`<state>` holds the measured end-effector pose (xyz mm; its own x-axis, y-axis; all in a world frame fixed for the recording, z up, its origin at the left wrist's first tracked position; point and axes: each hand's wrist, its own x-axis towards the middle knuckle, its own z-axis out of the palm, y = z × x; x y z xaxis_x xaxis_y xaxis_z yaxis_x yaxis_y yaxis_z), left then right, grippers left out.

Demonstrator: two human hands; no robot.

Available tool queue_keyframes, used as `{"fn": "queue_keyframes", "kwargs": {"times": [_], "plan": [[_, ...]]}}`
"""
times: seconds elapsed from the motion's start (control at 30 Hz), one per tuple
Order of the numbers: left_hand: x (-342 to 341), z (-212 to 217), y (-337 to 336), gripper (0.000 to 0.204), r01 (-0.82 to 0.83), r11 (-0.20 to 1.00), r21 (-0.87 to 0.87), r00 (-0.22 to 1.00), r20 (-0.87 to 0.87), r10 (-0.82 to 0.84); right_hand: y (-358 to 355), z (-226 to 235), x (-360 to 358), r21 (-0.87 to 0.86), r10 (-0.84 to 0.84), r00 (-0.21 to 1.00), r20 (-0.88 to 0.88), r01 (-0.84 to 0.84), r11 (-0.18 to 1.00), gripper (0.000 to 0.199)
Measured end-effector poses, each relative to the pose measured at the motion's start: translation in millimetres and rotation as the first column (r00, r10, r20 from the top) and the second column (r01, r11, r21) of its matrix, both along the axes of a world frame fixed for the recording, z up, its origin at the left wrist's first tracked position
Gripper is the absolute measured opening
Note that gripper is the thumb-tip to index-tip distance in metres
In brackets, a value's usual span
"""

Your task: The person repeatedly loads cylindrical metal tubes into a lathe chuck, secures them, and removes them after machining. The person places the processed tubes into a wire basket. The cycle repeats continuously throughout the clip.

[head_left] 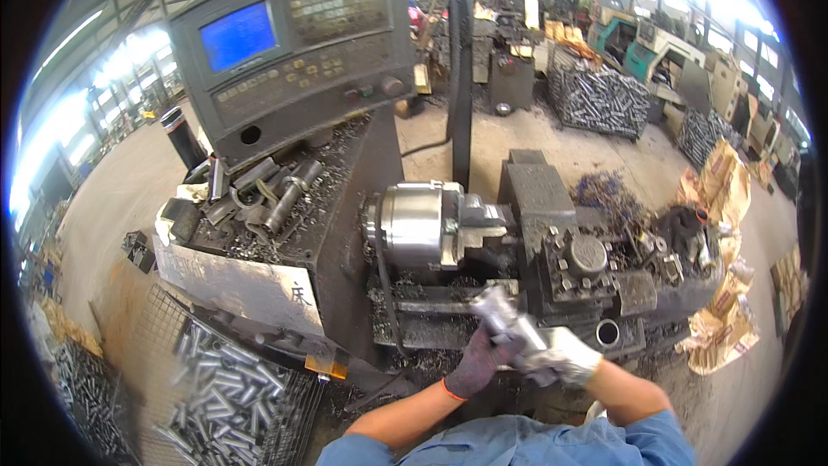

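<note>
A short shiny metal tube (507, 317) is gripped by both gloved hands in front of a lathe. My left hand (477, 362), in a dark glove with a red cuff, grips its near end. My right hand (562, 355), in a pale glove, wraps the same tube from the right. The tube's far end points up-left toward the lathe's steel chuck (423, 224), a little below it and apart from it. The tool post (582, 263) sits to the right of the chuck.
A control panel with a blue screen (293, 43) rises above the headstock. Loose metal tubes lie on the headstock top (276, 194). A wire basket of shiny tubes (220, 397) stands lower left. Metal chips cover the bed (431, 293). Brown paper sacks (720, 198) lie right.
</note>
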<state>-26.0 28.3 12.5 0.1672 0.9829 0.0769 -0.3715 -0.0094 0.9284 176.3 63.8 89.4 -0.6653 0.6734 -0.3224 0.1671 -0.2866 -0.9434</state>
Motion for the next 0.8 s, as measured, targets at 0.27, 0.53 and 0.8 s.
{"fn": "queue_keyframes", "kwargs": {"times": [0.27,0.53,0.8], "plan": [[27,-65,-5,0.066,-0.089,0.85,-0.519,0.951,0.21,0.228,-28,-121,29,-0.182,-0.011,0.971,0.238,0.055,0.982,0.053],[19,-71,-29,0.052,0.073,0.758,-0.648,0.784,0.507,0.358,-98,-145,213,0.042,0.081,0.735,0.674,-0.147,0.988,0.066],[-5,-76,-30,0.059,0.123,0.759,-0.639,0.796,0.521,0.309,-136,-176,346,0.116,-0.147,0.125,0.981,0.229,0.966,0.046]]}}
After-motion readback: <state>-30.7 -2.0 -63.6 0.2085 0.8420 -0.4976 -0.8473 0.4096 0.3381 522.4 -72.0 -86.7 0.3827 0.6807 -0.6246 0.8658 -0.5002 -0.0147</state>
